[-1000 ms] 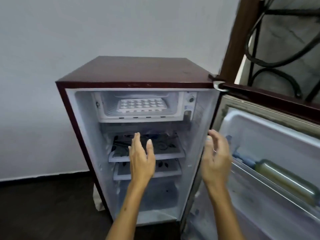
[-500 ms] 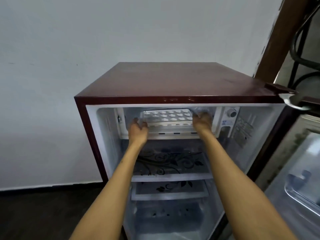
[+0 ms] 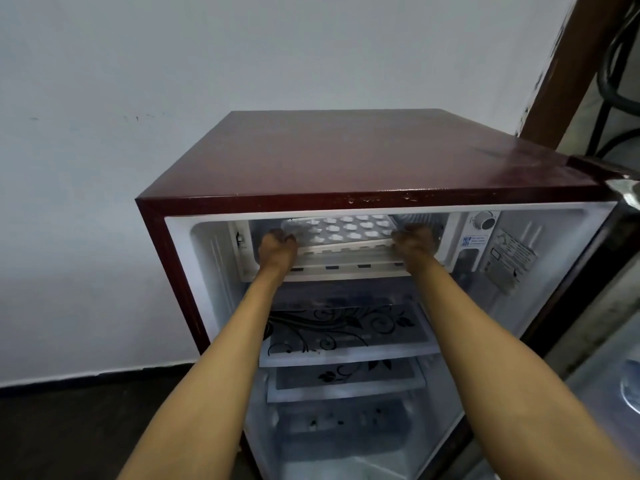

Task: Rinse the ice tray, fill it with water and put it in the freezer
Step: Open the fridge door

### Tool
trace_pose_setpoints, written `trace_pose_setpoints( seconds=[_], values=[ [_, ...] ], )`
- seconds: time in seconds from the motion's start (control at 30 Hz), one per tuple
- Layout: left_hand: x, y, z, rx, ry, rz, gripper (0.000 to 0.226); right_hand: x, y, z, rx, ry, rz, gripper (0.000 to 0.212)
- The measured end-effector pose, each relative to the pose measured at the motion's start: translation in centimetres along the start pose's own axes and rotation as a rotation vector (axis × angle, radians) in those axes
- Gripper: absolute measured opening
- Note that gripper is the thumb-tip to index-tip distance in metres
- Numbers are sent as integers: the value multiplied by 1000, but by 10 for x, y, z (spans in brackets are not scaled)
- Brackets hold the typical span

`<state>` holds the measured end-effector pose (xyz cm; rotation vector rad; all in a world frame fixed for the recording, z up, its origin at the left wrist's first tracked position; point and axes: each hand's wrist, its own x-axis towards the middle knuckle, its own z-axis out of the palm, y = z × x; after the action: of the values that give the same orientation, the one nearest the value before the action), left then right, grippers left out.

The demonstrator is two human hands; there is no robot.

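Ice tray (image 3: 349,232) in freezer compartment (image 3: 426,223), between hands: left grip (image 3: 277,245), right grip (image 3: 414,242) each closed on one end.

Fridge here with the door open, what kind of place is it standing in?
Probably a home, though no kitchen fittings show: a small maroon fridge against a plain white wall, with both hands on an ice tray in its freezer box.

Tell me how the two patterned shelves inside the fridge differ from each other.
The upper shelf looks wider and carries a large black swirl and leaf design right across it; the lower shelf looks narrower and shows only a small leaf motif. The upper shelf's front edge juts out over the lower shelf, partly hiding it. Both are pale, bear black floral print, and hold nothing I can see.
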<state>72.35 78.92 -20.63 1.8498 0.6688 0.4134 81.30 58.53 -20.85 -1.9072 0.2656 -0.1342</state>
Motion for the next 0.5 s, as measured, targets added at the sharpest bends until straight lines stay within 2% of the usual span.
trace_pose_setpoints(
  seconds=[0.2, 0.33, 0.5],
  values=[
    [-30, 10, -8, -277, 95, -7, 28, -22, 4, -14, 211, 58, 60, 30],
    [-69, 13, -18, -418, 122, 31, 14, -48, 10, -34, 405, 78, 134, 17],
    [-128, 3, -26, -521, 238, 0, 25, -109, 23, -75, 550, 105, 140, 40]
  ],
)
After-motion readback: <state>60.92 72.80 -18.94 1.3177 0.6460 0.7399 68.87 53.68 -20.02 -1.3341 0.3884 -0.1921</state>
